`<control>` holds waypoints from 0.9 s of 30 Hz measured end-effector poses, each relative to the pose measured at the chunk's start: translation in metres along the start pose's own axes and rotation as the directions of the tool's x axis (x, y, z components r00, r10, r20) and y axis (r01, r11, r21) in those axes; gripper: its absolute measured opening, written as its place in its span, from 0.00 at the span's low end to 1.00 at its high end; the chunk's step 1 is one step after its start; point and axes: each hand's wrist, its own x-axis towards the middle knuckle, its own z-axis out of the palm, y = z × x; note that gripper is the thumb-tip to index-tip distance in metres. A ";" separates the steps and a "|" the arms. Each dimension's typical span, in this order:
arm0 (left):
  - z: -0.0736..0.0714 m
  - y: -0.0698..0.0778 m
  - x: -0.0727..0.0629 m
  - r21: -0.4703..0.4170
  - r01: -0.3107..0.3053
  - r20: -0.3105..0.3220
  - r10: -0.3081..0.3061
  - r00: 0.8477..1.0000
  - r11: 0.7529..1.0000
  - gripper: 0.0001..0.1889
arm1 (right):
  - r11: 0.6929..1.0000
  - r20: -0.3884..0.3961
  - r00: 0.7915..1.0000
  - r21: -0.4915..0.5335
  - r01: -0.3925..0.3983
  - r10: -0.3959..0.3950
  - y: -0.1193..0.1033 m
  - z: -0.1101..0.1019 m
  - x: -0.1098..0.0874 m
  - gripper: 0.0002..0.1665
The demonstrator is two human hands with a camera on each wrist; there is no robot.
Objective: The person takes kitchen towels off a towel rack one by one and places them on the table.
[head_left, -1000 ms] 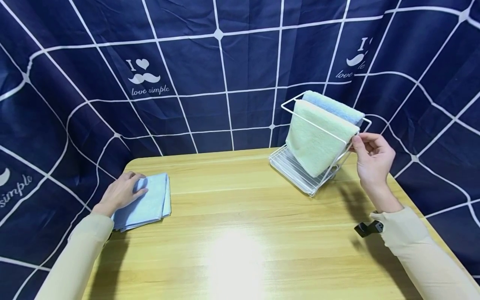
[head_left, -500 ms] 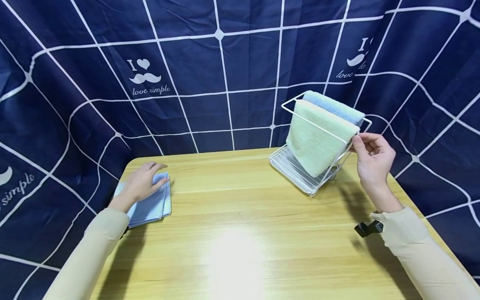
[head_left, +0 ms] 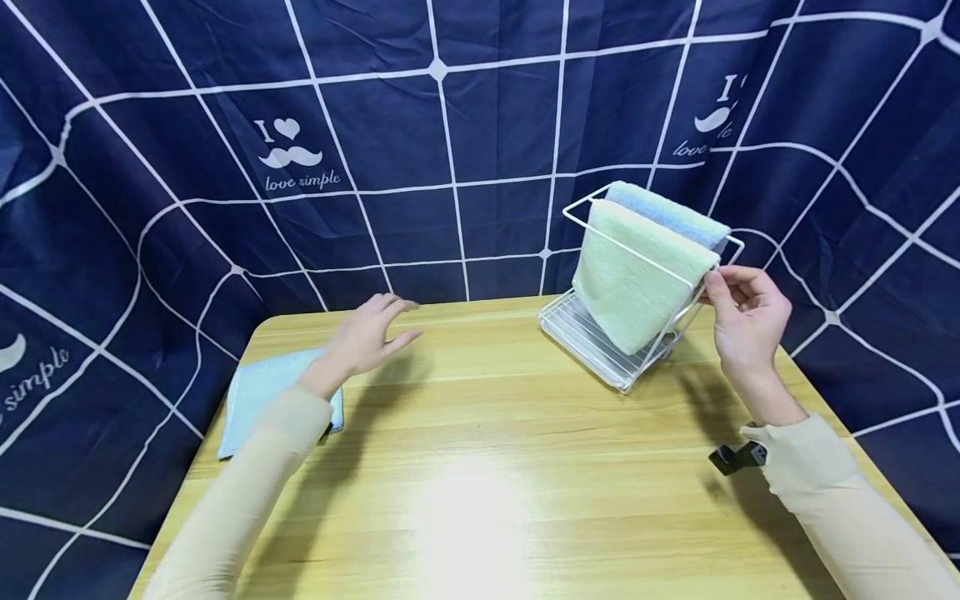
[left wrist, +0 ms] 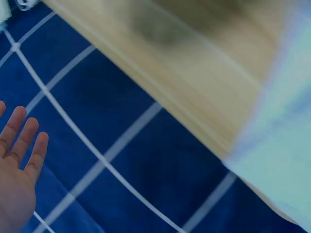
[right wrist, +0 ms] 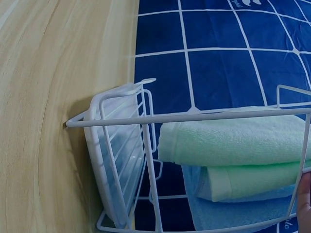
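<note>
My left hand [head_left: 367,337] is in the air over the table's back left part, fingers spread and holding nothing. In the left wrist view that hand [left wrist: 17,189] shows straight fingers. Below its forearm lies a folded light blue cloth [head_left: 258,392], partly hidden by the sleeve. On the right, my right hand [head_left: 750,321] pinches the side wire of a white wire rack [head_left: 585,337]. A pale green towel [head_left: 637,267] and a blue towel [head_left: 667,212] hang over the rack's bars. Only a bit of my right hand [right wrist: 305,201] enters the right wrist view.
The wooden table [head_left: 465,400] carries the rack at back right and the cloth at left. A white tray [right wrist: 95,160] forms the rack's base. A dark blue curtain [head_left: 390,133] with white lines encloses the back and sides.
My left hand has lifted off the blue cloth and moved right, past the cloth's edge. More of the cloth's left side shows. The right hand and the rack have stayed put.
</note>
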 end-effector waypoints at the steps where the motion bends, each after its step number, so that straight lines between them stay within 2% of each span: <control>1: 0.002 0.005 0.007 -0.010 -0.012 -0.005 0.012 1.000 1.000 0.23 | 1.000 0.007 1.000 -0.008 0.005 -0.005 0.000 -0.001 0.000 0.07; 7: 0.013 0.037 0.045 -0.045 -0.094 -0.052 0.091 0.994 0.995 0.22 | 1.000 0.007 1.000 0.008 0.000 0.000 -0.001 0.000 0.000 0.06; 12: 0.016 0.064 0.075 -0.061 -0.181 -0.106 0.174 0.979 0.982 0.21 | 1.000 0.004 1.000 -0.003 0.010 -0.010 0.000 0.000 0.001 0.07; 22: 0.014 0.113 0.119 -0.078 -0.269 -0.132 0.258 0.957 0.960 0.22 | 1.000 -0.016 1.000 0.016 -0.006 0.007 -0.003 0.003 -0.001 0.06; 27: 0.010 0.133 0.142 -0.061 -0.343 -0.144 0.331 0.932 0.937 0.22 | 1.000 -0.014 1.000 -0.013 -0.003 0.003 -0.002 0.002 0.000 0.08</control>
